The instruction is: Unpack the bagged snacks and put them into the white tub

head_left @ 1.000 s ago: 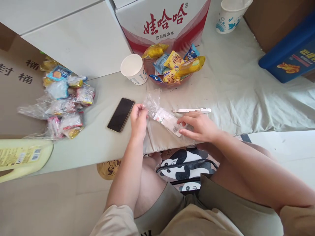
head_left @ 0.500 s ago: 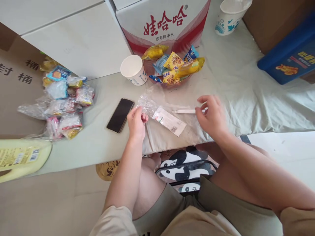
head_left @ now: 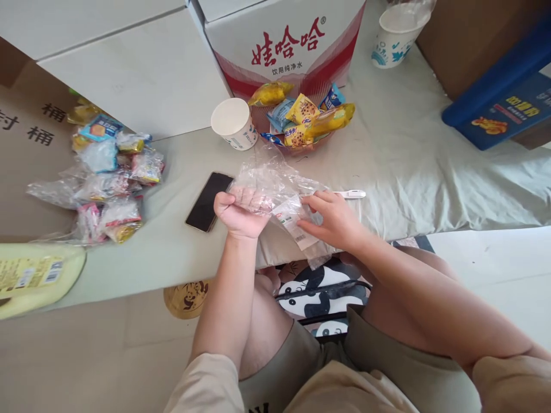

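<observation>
My left hand (head_left: 243, 212) is closed around a clear plastic bag (head_left: 278, 172), which bunches over its fingers. A white printed label (head_left: 295, 226) with a barcode shows in the lower part of the bag. At that label's right side is my right hand (head_left: 329, 218), thumb and fingers apart, fingertips at the plastic. Behind the right hand a slim white tool (head_left: 353, 194) lies on the cloth, its left end covered by hand and bag. A dark phone (head_left: 209, 202) lies just left of my left hand.
A paper cup (head_left: 235, 123) and a clear bowl (head_left: 312, 142) of wrapped snacks stand behind my hands, before a white and red carton (head_left: 288, 43). Bagged snacks (head_left: 114, 172) lie left. Another paper cup (head_left: 396, 37) and a blue container (head_left: 495, 109) stand right.
My right hand has left the white tool and moved left to the bag. The left hand has turned and gathered more of the plastic. The bag is lifted and spread between the hands.
</observation>
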The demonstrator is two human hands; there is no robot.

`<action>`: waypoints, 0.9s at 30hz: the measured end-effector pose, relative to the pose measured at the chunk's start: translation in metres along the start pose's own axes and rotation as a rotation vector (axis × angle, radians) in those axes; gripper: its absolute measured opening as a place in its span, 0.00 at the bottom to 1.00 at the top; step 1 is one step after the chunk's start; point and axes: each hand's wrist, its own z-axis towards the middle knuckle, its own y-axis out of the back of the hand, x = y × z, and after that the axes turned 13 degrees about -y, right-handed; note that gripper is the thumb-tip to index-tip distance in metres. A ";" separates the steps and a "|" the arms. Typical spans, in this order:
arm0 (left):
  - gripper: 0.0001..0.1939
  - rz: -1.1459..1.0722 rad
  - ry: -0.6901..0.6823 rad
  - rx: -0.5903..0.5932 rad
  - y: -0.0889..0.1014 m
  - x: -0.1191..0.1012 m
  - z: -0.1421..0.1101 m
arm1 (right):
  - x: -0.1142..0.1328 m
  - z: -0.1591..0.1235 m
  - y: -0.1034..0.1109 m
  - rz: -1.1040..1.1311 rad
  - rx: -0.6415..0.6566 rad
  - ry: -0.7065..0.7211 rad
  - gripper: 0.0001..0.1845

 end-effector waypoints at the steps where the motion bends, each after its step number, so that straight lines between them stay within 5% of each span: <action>1: 0.32 0.002 -0.002 -0.002 0.000 0.000 0.002 | 0.002 0.001 0.001 -0.004 -0.035 -0.006 0.13; 4: 0.32 -0.001 -0.008 -0.027 0.003 -0.001 0.007 | 0.007 0.003 0.001 0.035 -0.082 -0.053 0.10; 9: 0.29 -0.083 -0.036 -0.059 0.014 -0.004 0.008 | 0.010 0.007 -0.004 0.154 0.071 -0.225 0.10; 13: 0.26 -0.144 -0.012 -0.082 0.019 -0.007 0.009 | 0.014 0.009 -0.013 0.526 0.087 -0.370 0.10; 16: 0.24 -0.170 0.023 -0.113 0.021 -0.006 0.011 | 0.024 0.011 -0.019 0.860 0.232 -0.497 0.16; 20: 0.25 -0.187 -0.001 -0.142 0.025 -0.006 0.017 | 0.031 0.020 -0.025 0.918 0.406 -0.527 0.26; 22: 0.25 -0.205 -0.026 -0.170 0.030 -0.009 0.021 | 0.027 0.025 -0.028 0.919 0.297 -0.489 0.26; 27: 0.25 -0.443 -0.017 -0.214 0.048 -0.023 0.025 | 0.012 0.031 -0.024 0.778 -0.277 -0.308 0.23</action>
